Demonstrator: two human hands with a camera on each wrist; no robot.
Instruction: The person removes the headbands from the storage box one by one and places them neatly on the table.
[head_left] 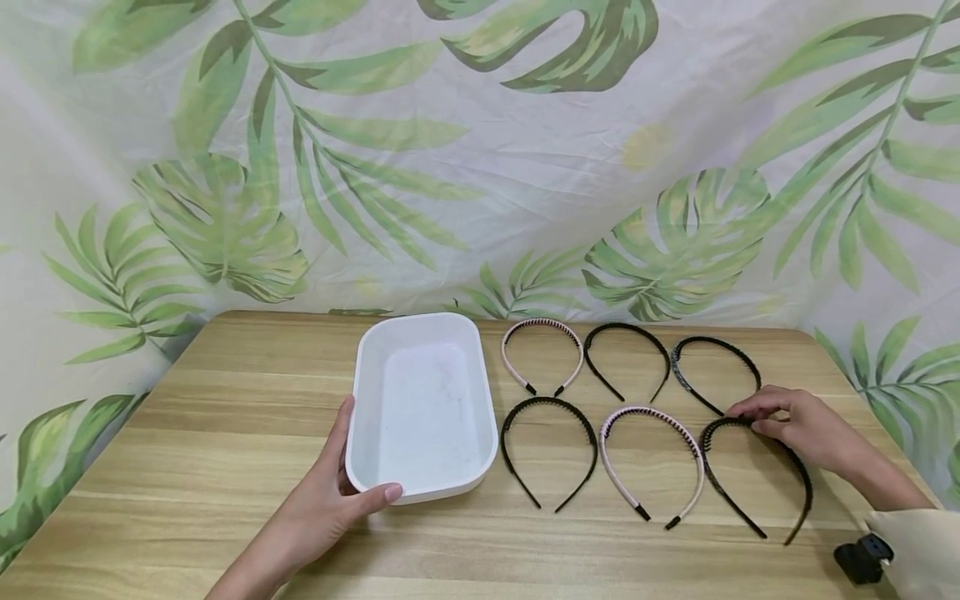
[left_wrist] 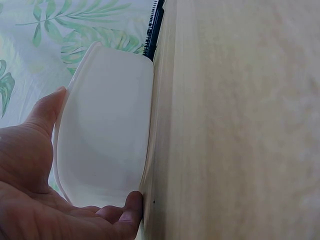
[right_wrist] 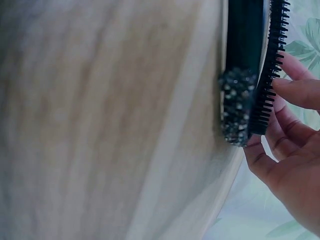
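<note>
My left hand (head_left: 318, 504) holds a white rectangular basin (head_left: 422, 493) at its near left corner, thumb on the rim and fingers along the side wall. In the left wrist view, the basin's outer side (left_wrist: 107, 125) shows between thumb and fingers. At the right, my right hand (head_left: 806, 425) pinches the top of a black toothed headband (head_left: 808, 492) in the front row. The right wrist view shows fingers about the dark toothed band (right_wrist: 272, 75), beside a cluster of glittery beads (right_wrist: 237, 105). The headband's ends point toward me on the table.
Several other headbands lie in two rows right of the basin: a pink one (head_left: 542, 322), a black one (head_left: 626, 326) and a glitter-sided black one (head_left: 677, 367) behind; another black one (head_left: 550, 401) and pink one (head_left: 645, 410) in front. A leaf-patterned cloth (head_left: 525, 208) hangs behind the wooden table (head_left: 225, 433).
</note>
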